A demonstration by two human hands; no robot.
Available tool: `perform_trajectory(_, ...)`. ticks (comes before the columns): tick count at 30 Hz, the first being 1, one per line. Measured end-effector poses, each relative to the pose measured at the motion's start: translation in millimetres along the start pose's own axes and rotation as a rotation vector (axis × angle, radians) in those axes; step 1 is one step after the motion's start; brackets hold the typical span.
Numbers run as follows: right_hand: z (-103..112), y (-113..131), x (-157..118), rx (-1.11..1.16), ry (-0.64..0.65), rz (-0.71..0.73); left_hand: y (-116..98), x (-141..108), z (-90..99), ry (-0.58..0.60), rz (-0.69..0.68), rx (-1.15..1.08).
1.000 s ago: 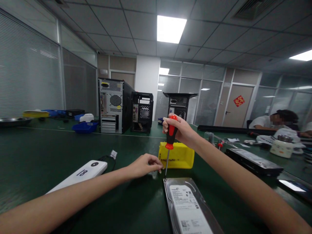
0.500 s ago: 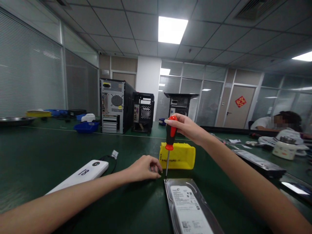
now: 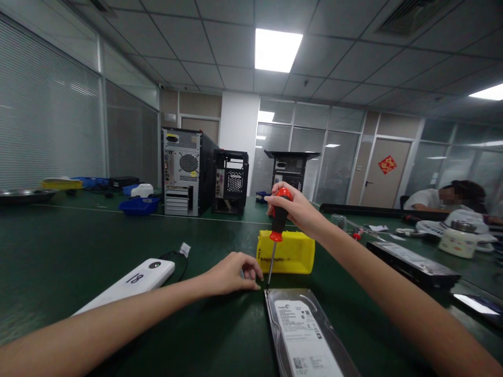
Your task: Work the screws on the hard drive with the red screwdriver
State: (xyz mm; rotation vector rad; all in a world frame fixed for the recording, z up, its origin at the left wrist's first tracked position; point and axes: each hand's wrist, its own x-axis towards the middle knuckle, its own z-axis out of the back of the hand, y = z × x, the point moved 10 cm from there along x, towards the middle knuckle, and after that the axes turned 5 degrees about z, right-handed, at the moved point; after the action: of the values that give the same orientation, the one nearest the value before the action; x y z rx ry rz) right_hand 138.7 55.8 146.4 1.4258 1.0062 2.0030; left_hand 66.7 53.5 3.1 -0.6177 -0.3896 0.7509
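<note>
My right hand (image 3: pixel 294 207) grips a red and black screwdriver (image 3: pixel 279 217) by the upper end of its handle. The shaft leans slightly, and its tip meets the far left corner of a hard drive (image 3: pixel 302 330). This drive lies flat with its white label facing up. Beside that corner, on the green tabletop, rests my left hand (image 3: pixel 238 272). Its fingers are loosely curled, with a small gap between thumb and forefinger and nothing visible in them. A yellow plastic bin (image 3: pixel 293 252) lies on its side just behind the screwdriver shaft.
A white power bank (image 3: pixel 133 283) marked 18 lies left, with a cable. Computer cases (image 3: pixel 183 173) and a blue tray (image 3: pixel 139 206) stand farther back. On the right are another drive (image 3: pixel 412 262), a phone (image 3: pixel 477 305), a jar (image 3: pixel 459 240) and a person resting on the table.
The screwdriver's handle has tilted a little to the right, and my right hand has shifted with it. The tip stays at the drive's corner. My left hand has barely moved.
</note>
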Motion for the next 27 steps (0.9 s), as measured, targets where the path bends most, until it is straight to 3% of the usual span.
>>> perform_trajectory(2,3.2,-1.3,-0.1,-0.042,-0.01,-0.032,-0.9,-0.6,-1.3,0.012,-0.001,-0.002)
perform_trajectory(6,16.9,11.6,-0.6,-0.346,-0.043,0.025,-2.2,-2.7,-1.7,0.005,0.004,0.064)
perform_trajectory(9,18.3,7.6,-1.8,-0.434,0.041,-0.018,-5.4,-4.4,-2.9,0.007,-0.014,0.115)
perform_trajectory(17,12.2,6.5,0.6,-0.225,0.221,-0.008,-9.9,-5.9,-6.5,0.034,-0.056,0.119)
perform_trajectory(21,7.7,-5.0,3.2,0.032,0.137,-0.067,-19.5,-6.8,-2.3,0.012,-0.118,0.117)
perform_trajectory(27,-2.6,0.3,-0.1,0.106,0.033,0.023,-24.9,-4.8,1.1,0.015,-0.132,0.086)
